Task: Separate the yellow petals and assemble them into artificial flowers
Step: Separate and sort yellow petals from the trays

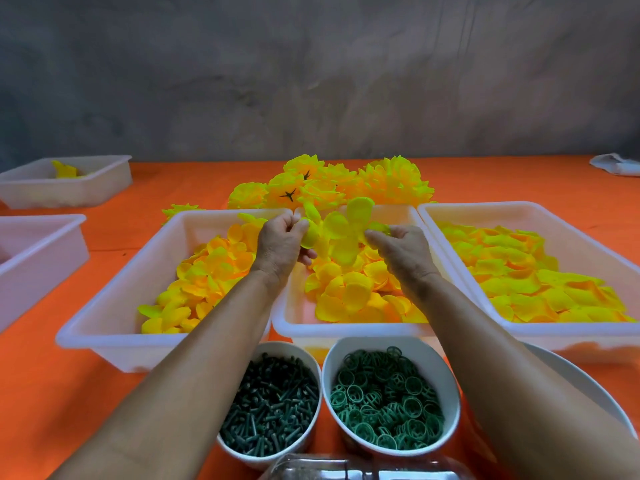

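Note:
Above the middle white tray (pixel 346 330) I hold a layer of joined yellow petals (pixel 341 237) stretched between both hands. My left hand (pixel 282 245) pinches its left lobe, and my right hand (pixel 403 249) pinches its right lobe. Loose yellow petals fill the left tray (pixel 104 327), the middle tray and the right tray (pixel 530 336). Finished yellow flowers (pixel 329 185) lie piled on the orange table behind the trays.
A white bowl of dark green stems (pixel 273 403) and a white bowl of green rings (pixel 388 400) stand near the front edge. An empty white bowl (pixel 585 382) sits right. Two more white trays (pixel 65 181) (pixel 38 258) stand left. A clear container (pixel 346 469) is at the bottom.

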Demonstrator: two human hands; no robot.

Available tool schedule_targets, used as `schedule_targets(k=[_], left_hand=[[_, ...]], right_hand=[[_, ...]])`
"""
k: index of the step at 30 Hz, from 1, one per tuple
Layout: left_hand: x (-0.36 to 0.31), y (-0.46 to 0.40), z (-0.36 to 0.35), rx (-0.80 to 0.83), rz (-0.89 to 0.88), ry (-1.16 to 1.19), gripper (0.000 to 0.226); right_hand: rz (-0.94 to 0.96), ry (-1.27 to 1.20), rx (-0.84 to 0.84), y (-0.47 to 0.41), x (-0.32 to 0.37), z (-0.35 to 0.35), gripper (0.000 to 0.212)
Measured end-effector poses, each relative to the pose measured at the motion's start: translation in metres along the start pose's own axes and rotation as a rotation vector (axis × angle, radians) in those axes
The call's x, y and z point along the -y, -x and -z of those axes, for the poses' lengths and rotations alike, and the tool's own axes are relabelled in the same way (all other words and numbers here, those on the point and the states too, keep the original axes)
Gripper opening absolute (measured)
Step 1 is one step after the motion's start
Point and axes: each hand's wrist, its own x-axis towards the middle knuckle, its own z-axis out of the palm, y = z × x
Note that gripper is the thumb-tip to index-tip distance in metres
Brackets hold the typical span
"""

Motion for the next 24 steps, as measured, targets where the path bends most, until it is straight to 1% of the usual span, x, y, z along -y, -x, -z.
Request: schedule_targets(k=[3,5,7,8,10,12,14,16,18,21,24], left_hand=[[0.001,0.0,0.001,-0.053,-0.033,0.014,0.025],[0.001,0.001,0.002,-0.065,-0.054,0.03,0.026],[0.0,0.002,0.002,-0.057,-0.062,0.049,0.023],[0.0,0.002,0.002,-0.046,-0.061,0.059,0.021],[0.0,0.003,0.001,-0.006,-0.057,0.075,0.016],[-0.002,0.004,0.0,0.049,-0.05,0.085,0.015],[-0.003,0.006,-0.001,0.119,-0.053,0.087,0.016],[-0.004,0.009,-0.001,0.187,-0.051,0.086,0.017],[-0.005,0.01,-0.002,0.248,-0.047,0.076,0.018],[-0.006,0.011,-0.001,0.353,-0.041,0.013,0.025],[-0.005,0.011,0.0,0.391,-0.06,-0.037,0.028]], right_hand=[[-0.04,0.009,0.072,0.002,-0.001,0.0,0.022],[-0.091,0.067,0.151,0.003,-0.001,0.0,0.016],[-0.106,0.209,0.217,0.003,-0.003,-0.001,0.029],[-0.094,0.299,0.233,0.004,-0.003,-0.002,0.032],[-0.053,0.429,0.236,0.005,-0.002,-0.003,0.027],[0.013,0.471,0.199,0.007,-0.001,-0.003,0.038],[0.169,0.445,0.143,0.008,0.001,-0.005,0.045],[0.301,0.351,0.163,0.011,0.004,-0.008,0.043],[0.363,0.317,0.21,0.014,0.007,-0.01,0.041],[0.446,0.423,0.212,0.015,0.006,-0.012,0.039],[0.493,0.485,0.181,0.014,0.004,-0.015,0.027]])
